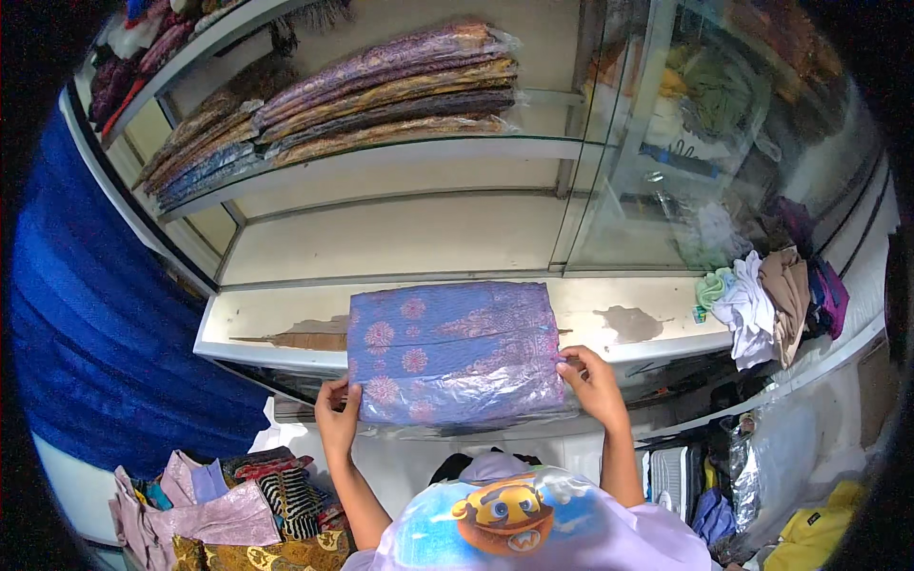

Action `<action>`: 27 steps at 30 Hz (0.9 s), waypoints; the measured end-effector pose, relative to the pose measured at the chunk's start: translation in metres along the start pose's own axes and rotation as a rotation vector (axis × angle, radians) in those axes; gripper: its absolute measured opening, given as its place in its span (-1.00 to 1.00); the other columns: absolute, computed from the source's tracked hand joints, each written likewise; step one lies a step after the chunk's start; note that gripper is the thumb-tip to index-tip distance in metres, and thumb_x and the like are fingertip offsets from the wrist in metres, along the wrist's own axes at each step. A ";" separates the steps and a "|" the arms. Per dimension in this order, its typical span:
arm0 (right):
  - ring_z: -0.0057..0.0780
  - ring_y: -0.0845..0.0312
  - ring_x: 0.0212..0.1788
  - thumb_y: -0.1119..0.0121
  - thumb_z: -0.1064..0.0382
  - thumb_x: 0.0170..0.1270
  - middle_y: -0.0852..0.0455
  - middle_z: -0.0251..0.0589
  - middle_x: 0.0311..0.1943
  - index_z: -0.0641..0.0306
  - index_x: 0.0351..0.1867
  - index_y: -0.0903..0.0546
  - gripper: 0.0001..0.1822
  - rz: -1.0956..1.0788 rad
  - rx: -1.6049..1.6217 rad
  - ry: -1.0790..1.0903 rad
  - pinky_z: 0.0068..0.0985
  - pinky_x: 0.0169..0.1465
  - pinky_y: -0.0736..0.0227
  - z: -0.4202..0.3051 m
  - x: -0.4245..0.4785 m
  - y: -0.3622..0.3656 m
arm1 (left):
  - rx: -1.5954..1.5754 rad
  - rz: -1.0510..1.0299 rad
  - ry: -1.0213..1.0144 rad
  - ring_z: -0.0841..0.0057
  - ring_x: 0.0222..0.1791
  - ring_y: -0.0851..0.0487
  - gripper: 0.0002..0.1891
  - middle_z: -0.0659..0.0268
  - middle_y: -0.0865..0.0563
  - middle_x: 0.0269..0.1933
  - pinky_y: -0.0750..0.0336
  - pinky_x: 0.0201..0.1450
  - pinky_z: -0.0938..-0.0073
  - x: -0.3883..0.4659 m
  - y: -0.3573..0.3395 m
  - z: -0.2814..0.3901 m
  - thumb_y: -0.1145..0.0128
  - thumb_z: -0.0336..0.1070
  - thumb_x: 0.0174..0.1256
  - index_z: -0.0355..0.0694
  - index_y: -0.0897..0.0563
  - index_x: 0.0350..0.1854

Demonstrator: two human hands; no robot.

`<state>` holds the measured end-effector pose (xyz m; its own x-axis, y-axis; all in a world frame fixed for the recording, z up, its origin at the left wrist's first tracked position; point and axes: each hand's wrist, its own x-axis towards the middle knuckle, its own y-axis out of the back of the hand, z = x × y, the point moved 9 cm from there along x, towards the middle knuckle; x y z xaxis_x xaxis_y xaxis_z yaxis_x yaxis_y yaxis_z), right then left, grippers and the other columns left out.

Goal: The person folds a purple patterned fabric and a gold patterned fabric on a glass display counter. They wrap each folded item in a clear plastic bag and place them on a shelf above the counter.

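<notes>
A folded blue-purple patterned cloth in clear plastic [453,350] lies flat between my hands, its far part over the cabinet's white ledge. My left hand [338,414] pinches its left edge near the front corner. At the right edge, my right hand [589,382] holds it between thumb and fingers. The cloth shows pink round flower motifs on the left and denser patterning on the right. Some of the plastic shines with glare along the near side.
Folded patterned cloths in plastic [393,86] are stacked on the glass shelf [428,150] above. A sliding glass pane [628,214] stands at right, with bunched garments [757,307] beside it. A blue curtain [107,307] hangs left. Clothes [221,510] are heaped lower left.
</notes>
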<state>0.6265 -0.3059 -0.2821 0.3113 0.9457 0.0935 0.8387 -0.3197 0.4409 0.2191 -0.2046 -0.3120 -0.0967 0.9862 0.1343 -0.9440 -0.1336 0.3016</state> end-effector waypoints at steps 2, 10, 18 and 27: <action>-0.54 -0.44 -0.36 -0.21 0.25 0.14 -0.60 -0.21 -0.34 0.28 -0.11 -0.57 -0.71 0.054 0.039 -0.023 -0.59 -0.29 -0.35 0.003 -0.002 0.001 | -0.058 0.023 -0.001 0.69 -0.39 -0.52 -0.65 0.29 -0.65 -0.36 -0.39 -0.37 0.70 -0.001 0.000 -0.001 -0.24 -0.24 0.17 -0.35 -0.54 -0.09; -0.75 -0.32 -0.43 -0.18 0.30 0.19 -0.55 -0.43 -0.42 0.32 -0.14 -0.61 -0.77 0.125 0.136 -0.115 -0.71 -0.34 -0.27 0.024 0.000 -0.006 | -0.062 0.015 0.014 0.68 -0.32 -0.52 -0.72 0.32 -0.65 -0.34 -0.40 -0.23 0.64 0.007 0.002 -0.010 -0.24 -0.26 0.15 -0.36 -0.62 -0.18; -0.65 -0.37 -0.47 -0.20 0.31 0.16 -0.66 -0.22 -0.28 0.33 -0.16 -0.61 -0.78 0.236 0.045 0.084 -0.65 -0.37 -0.32 -0.012 0.006 -0.006 | -0.026 0.026 -0.096 0.61 -0.28 -0.56 -0.74 0.28 -0.66 -0.32 -0.40 -0.18 0.59 0.022 0.007 -0.002 -0.26 -0.28 0.12 -0.34 -0.59 -0.23; -0.72 -0.38 -0.46 -0.17 0.32 0.19 -0.66 -0.30 -0.32 0.36 -0.08 -0.58 -0.73 0.157 0.162 -0.078 -0.70 -0.37 -0.31 0.004 0.024 -0.023 | 0.101 -0.075 -0.127 0.58 -0.23 -0.58 -0.69 0.23 -0.66 -0.22 -0.41 -0.15 0.56 0.063 0.003 0.027 -0.22 -0.32 0.14 -0.34 -0.55 -0.09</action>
<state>0.6163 -0.2755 -0.2934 0.4717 0.8783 0.0780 0.8360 -0.4736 0.2770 0.2190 -0.1453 -0.2768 0.0196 0.9743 0.2244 -0.9101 -0.0755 0.4074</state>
